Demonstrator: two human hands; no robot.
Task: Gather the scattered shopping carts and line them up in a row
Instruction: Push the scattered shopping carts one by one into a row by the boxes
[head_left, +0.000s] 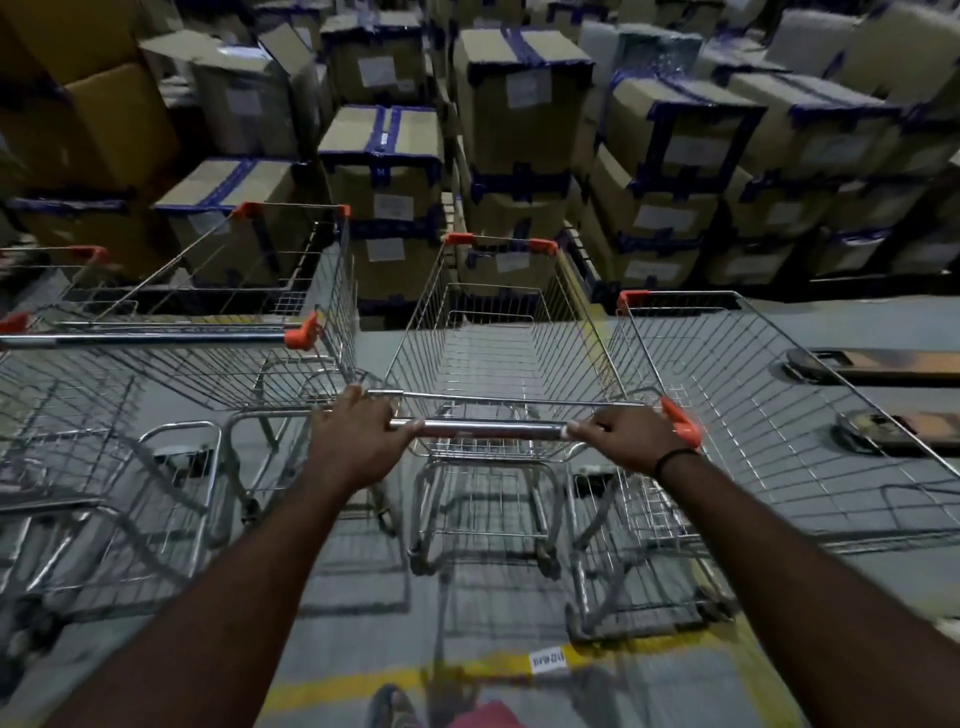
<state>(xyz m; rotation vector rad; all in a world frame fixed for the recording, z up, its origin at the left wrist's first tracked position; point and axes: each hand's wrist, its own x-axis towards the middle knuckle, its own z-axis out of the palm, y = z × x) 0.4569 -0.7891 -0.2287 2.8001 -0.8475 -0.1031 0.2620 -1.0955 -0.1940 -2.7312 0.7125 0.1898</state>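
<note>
Nearest, a yellow line (332, 693) crosses the grey floor (353, 613) by the person's feet. Just beyond it, the left grip (358, 436) and the right grip (631, 439) are each curled round the steel handle bar (488, 430) of the middle cart (498, 353), one towards each end, knuckles up.

The cart stands on the floor between the left cart (208, 332) and the right cart (753, 395), close beside both.

Assessment: an empty wire basket on a tube frame, rigid and fairly light. It should roll easily but may swing at the nose. The bar looks smooth and possibly slippery, so a hold at both ends is the sound place to steer from.

Its long axis runs straight away from the person. The narrow nose with orange corner caps points at the stacked cartons (519, 93) behind. The left cart faces much the same way. The right cart's alignment cannot be judged.
</note>
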